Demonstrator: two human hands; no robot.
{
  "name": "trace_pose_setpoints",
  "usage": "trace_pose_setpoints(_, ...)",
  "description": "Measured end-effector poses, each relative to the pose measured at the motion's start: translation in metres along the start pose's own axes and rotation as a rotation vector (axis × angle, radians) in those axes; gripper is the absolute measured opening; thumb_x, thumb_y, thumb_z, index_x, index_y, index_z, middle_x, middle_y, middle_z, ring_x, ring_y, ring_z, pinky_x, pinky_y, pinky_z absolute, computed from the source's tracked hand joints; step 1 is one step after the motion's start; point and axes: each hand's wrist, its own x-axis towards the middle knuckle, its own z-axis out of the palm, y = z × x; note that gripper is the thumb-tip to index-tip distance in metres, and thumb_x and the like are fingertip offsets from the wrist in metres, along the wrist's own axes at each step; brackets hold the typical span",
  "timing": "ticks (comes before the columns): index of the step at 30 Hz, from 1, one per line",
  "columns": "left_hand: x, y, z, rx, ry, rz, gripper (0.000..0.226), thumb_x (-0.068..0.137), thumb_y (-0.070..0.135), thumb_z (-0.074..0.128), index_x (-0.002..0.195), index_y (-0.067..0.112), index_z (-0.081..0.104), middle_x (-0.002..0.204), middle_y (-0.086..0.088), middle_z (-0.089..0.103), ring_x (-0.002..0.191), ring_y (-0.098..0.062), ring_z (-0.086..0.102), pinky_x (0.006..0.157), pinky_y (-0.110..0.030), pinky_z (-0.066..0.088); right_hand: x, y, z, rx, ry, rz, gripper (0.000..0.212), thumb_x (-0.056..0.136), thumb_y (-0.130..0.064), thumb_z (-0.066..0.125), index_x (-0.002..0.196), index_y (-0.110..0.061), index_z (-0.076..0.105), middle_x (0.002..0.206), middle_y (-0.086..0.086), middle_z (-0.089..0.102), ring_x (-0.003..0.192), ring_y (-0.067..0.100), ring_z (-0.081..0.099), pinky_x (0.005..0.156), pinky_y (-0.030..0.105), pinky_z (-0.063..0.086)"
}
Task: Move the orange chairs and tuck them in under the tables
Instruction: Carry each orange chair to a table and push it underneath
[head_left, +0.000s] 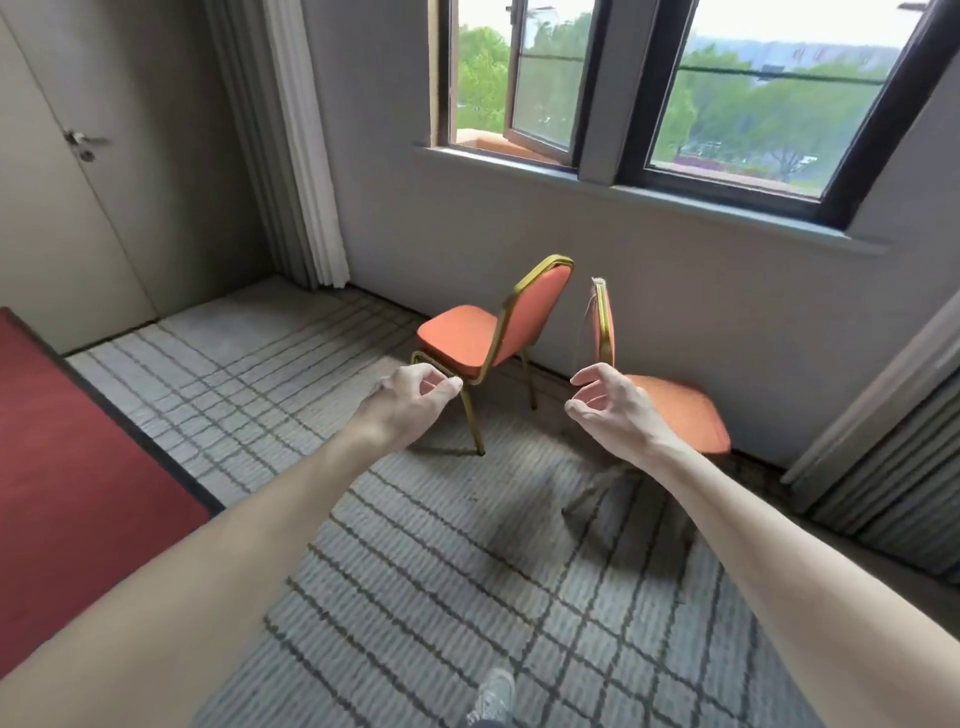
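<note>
Left hand and right hand hover, fingers loosely curled (gripping nothing), before the orange chairs.

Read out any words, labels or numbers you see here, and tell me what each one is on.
None can be read.
Red marks on a far building through the window: too small and blurred.
Orange chairs, door, red table: no labels show.

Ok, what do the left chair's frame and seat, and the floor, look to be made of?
The frame looks like thin metal tube, gold-painted, with a slight sheen. The seat seems to be orange fabric over padding: matte, with rounded edges. The floor is grey carpet, fuzzy pile with dark grid lines.
</note>
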Motion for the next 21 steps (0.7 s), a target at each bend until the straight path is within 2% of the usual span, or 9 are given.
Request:
trace_pose_setpoints(3,0.093,0.006,0.007,0.047,-0.022,0.014,0.036,0.093,0.056,0.052,0.104,0.025,0.068,0.101,0.008,0.067,0.095,-0.009,0.062,0.076,-0.029,0.048,0.098,0.020,-0.009,0.031,0.003,0.001,0.030,0.090,-0.030,0.065,0.119,-0.027,0.057,0.100,-0.010,0.067,0.089,0.003,0.065,0.077,0.027,0.052)
trace_pose_setpoints(5,0.140,0.015,0.007,0.066,-0.026,0.011,0.036,0.095,0.052,0.053,0.107,0.022,0.069,0.102,0.007,0.067,0.089,-0.003,0.060,0.069,-0.023,0.043,0.148,0.027,-0.016,0.041,0.026,0.011,0.030,0.091,-0.030,0.064,0.120,-0.025,0.056,0.102,-0.008,0.067,0.089,0.004,0.064,0.074,0.024,0.050)
trace_pose_setpoints(8,0.218,0.024,0.016,0.064,-0.012,-0.007,0.035,0.095,0.051,0.054,0.108,0.023,0.070,0.107,0.006,0.069,0.098,-0.009,0.061,0.080,-0.027,0.043,0.217,0.041,-0.023,0.044,0.032,0.019,0.029,0.092,-0.028,0.063,0.120,-0.023,0.056,0.103,-0.005,0.066,0.092,0.008,0.064,0.068,0.018,0.046)
trace_pose_setpoints(11,0.295,0.032,0.039,0.055,-0.055,-0.015,0.037,0.093,0.056,0.053,0.109,0.027,0.070,0.112,0.008,0.068,0.108,-0.013,0.060,0.091,-0.032,0.045,0.278,0.062,-0.025,-0.011,0.015,0.031,0.029,0.092,-0.029,0.063,0.120,-0.025,0.055,0.103,-0.006,0.066,0.095,0.010,0.064,0.081,0.026,0.052)
trace_pose_setpoints(13,0.342,0.037,0.058,0.041,-0.106,0.001,0.037,0.094,0.057,0.051,0.111,0.029,0.068,0.113,0.009,0.067,0.108,-0.012,0.060,0.089,-0.032,0.046,0.312,0.079,-0.027,-0.061,-0.005,0.042,0.029,0.092,-0.030,0.062,0.120,-0.028,0.054,0.103,-0.008,0.065,0.098,0.011,0.063,0.088,0.032,0.052)
trace_pose_setpoints(15,0.391,0.040,0.080,0.013,-0.165,0.007,0.036,0.095,0.055,0.051,0.113,0.028,0.066,0.112,0.010,0.066,0.107,-0.011,0.059,0.085,-0.030,0.045,0.348,0.097,-0.028,-0.117,-0.024,0.058,0.029,0.091,-0.032,0.061,0.119,-0.031,0.054,0.104,-0.011,0.064,0.100,0.010,0.061,0.089,0.032,0.051)
trace_pose_setpoints(19,0.500,0.037,0.127,-0.014,-0.274,0.039,0.033,0.093,0.055,0.052,0.111,0.031,0.064,0.114,0.011,0.065,0.109,-0.012,0.060,0.097,-0.038,0.049,0.437,0.133,-0.032,-0.279,-0.054,0.055,0.029,0.090,-0.033,0.060,0.118,-0.033,0.054,0.106,-0.012,0.063,0.098,0.009,0.061,0.086,0.031,0.050)
trace_pose_setpoints(21,0.557,0.035,0.145,-0.032,-0.295,0.041,0.032,0.094,0.054,0.051,0.113,0.031,0.063,0.115,0.012,0.063,0.110,-0.012,0.058,0.097,-0.038,0.049,0.488,0.148,-0.033,-0.341,-0.062,0.054,0.030,0.091,-0.033,0.060,0.120,-0.031,0.054,0.106,-0.012,0.062,0.099,0.009,0.060,0.087,0.032,0.050)
